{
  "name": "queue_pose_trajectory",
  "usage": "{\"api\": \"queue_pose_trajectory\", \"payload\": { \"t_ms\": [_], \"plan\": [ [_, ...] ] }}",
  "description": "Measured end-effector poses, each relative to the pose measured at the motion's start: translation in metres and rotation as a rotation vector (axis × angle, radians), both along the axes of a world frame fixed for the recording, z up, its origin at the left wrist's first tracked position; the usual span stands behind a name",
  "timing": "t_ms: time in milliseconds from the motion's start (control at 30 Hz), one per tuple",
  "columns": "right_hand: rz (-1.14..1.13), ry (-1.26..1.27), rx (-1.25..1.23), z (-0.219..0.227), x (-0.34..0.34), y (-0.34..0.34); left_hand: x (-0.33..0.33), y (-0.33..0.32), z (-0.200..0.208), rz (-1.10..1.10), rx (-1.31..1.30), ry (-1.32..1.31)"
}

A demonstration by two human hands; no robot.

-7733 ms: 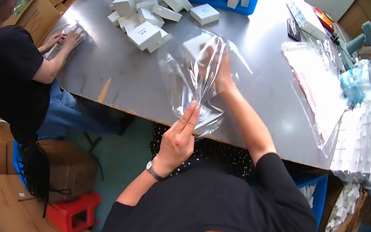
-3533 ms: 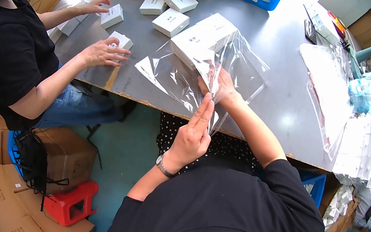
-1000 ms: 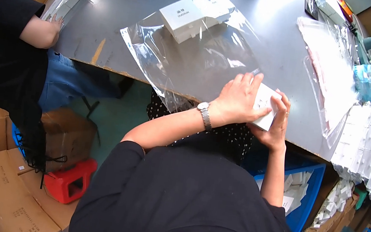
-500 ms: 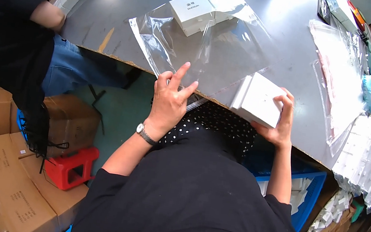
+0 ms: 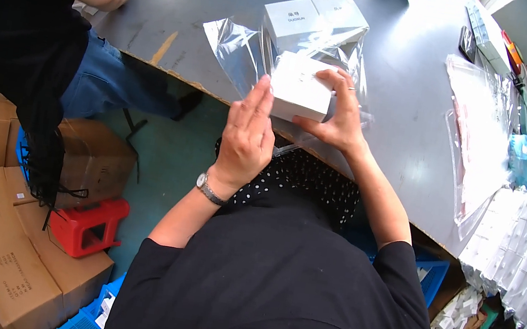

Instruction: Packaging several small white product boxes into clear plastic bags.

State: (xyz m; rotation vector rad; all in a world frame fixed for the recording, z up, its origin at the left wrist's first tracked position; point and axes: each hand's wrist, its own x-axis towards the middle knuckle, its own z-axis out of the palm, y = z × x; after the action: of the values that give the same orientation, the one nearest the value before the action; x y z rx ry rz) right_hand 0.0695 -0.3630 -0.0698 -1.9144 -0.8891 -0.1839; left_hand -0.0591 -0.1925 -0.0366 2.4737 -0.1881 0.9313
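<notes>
- A white carton (image 5: pixel 301 80) is sitting in the wearer's grasp, just over the near edge of the gray table (image 5: pixel 402 103), around the middle of that edge.
- The right hand (image 5: pixel 343 123) is gripping this carton from its right side, thumb low and fingers curling over the top.
- The left hand (image 5: pixel 247 136) is standing at the carton's left side, fingers straight and close together; whether they are touching it, I cannot tell.
- Just beyond, a clear plastic bag (image 5: pixel 232 47) is spreading toward the near edge, its film covering the near sides of two white boxes (image 5: pixel 318 17) that are lying side by side.
- Toward the table's right edge, a pile of clear film sleeves (image 5: pixel 478 121) is lying flat, with a black phone (image 5: pixel 468 44) resting beyond it.
- White wrapped strips (image 5: pixel 505 235) are hanging by the near right corner.
- At the left edge, a co-worker in black (image 5: pixel 31 34) is reaching over the tabletop.
</notes>
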Motion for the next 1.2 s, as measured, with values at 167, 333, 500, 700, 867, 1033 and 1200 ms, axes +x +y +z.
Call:
{"api": "queue_pose_trajectory", "payload": {
  "t_ms": [167, 333, 500, 700, 867, 1033, 1200],
  "plan": [
    [0.094, -0.038, 0.031, -0.012, 0.010, 0.037, -0.005, 0.007, -0.012, -0.002, -0.006, 0.064],
    [-0.053, 0.044, -0.051, -0.016, 0.011, 0.056, -0.019, 0.009, -0.021, -0.069, -0.013, 0.101],
    [-0.108, 0.004, 0.014, -0.017, 0.005, 0.062, -0.021, 0.028, -0.033, 0.142, 0.017, 0.150],
    [-0.247, -0.016, 0.053, -0.020, -0.008, 0.085, -0.017, 0.024, -0.033, 0.071, -0.131, 0.234],
    [-0.413, -0.294, -0.073, -0.034, -0.019, 0.107, -0.010, 0.006, -0.031, 0.020, -0.131, 0.163],
    [-0.252, 0.013, -0.082, -0.005, -0.024, 0.094, -0.005, 0.009, -0.036, 0.040, -0.207, 0.151],
    [-0.122, -0.095, -0.248, -0.008, -0.008, 0.073, -0.006, 0.005, -0.039, 0.010, -0.249, 0.155]
  ]
}}
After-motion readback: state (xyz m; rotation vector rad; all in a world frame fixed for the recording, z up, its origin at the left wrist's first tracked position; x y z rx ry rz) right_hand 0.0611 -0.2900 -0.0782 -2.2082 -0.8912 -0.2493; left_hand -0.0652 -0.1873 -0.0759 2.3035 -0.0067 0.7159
